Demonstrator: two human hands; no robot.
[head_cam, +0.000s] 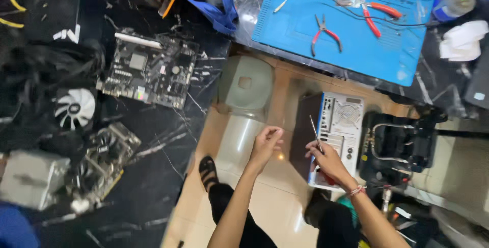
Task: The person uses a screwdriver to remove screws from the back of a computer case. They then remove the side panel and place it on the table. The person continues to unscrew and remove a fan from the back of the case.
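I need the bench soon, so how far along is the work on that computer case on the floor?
Already out: a black motherboard and a white-bladed fan lie on the dark marbled table. In hand: the right hand holds a thin screwdriver over the white-backed computer case; the left hand hovers beside it, fingers pinched. Left: the case's inside is hidden, so I cannot tell.

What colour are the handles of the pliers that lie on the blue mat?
Red. The pliers lie open on the blue mat, shown best in the head view.
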